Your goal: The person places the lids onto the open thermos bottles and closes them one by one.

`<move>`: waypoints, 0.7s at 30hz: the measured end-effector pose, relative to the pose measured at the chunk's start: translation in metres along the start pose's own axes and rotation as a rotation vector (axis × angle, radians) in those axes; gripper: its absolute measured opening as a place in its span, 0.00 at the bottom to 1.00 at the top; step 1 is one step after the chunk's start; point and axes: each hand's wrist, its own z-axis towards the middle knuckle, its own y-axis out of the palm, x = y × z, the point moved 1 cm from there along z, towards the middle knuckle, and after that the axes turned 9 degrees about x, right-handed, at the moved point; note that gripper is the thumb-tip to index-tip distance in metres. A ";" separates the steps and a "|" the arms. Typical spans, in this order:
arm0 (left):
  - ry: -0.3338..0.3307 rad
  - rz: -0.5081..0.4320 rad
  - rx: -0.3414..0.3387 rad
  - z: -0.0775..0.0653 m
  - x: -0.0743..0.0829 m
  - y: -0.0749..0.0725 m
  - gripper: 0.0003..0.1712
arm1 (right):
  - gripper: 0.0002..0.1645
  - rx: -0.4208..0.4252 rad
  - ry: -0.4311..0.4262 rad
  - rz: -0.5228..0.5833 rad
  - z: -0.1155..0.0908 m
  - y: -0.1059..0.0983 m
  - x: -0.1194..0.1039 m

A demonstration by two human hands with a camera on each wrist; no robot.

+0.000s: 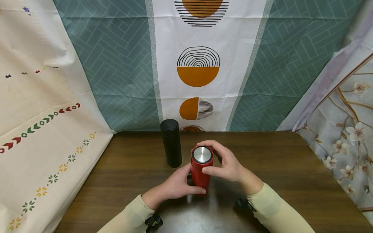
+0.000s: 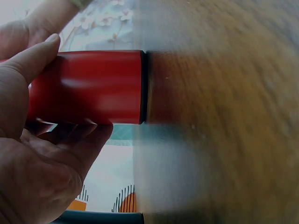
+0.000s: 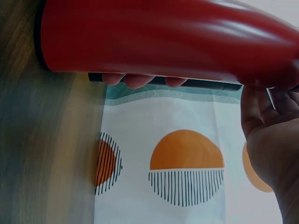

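A red vacuum flask [image 1: 200, 178] with a brushed silver disc on its lid stands upright at the middle of the table. My left hand [image 1: 177, 185] grips its lower body, thumb on the near side and fingers round behind. Around the lid at the top curls my right hand [image 1: 228, 165], its thumb at the front. In the left wrist view, the flask's black base ring [image 2: 144, 87] meets the wooden surface. Left fingertips [image 3: 139, 81] show past the flask's side in the right wrist view. Behind and left of it stands a slim black bottle [image 1: 172, 147], which neither hand touches.
The dark wooden table [image 1: 271, 161] ends at a teal and white patterned cloth [image 1: 122, 64] hanging behind it. A cream cloth with stitched motifs [image 1: 49, 129] borders the left side, and a flowered cloth [image 1: 354, 155] the right.
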 end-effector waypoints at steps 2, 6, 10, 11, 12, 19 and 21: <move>0.003 -0.001 0.000 0.000 0.000 0.000 0.43 | 0.39 0.009 0.006 -0.009 0.000 0.000 0.000; 0.007 -0.005 0.001 0.000 -0.001 0.000 0.43 | 0.40 0.022 0.021 -0.024 -0.001 0.000 -0.001; 0.010 -0.006 0.001 0.001 -0.002 0.000 0.43 | 0.40 0.027 0.029 -0.021 -0.001 0.000 -0.002; 0.011 -0.005 0.001 0.001 -0.002 0.000 0.43 | 0.40 0.029 0.031 -0.019 -0.001 0.000 -0.002; 0.012 -0.003 0.002 0.001 -0.002 0.000 0.43 | 0.40 0.030 0.032 -0.017 -0.001 0.000 -0.002; 0.015 0.007 0.006 0.000 -0.002 0.001 0.42 | 0.41 0.037 0.046 -0.017 -0.001 0.000 -0.002; 0.015 0.007 0.005 0.001 -0.002 0.001 0.42 | 0.41 0.039 0.050 -0.022 -0.002 0.001 -0.003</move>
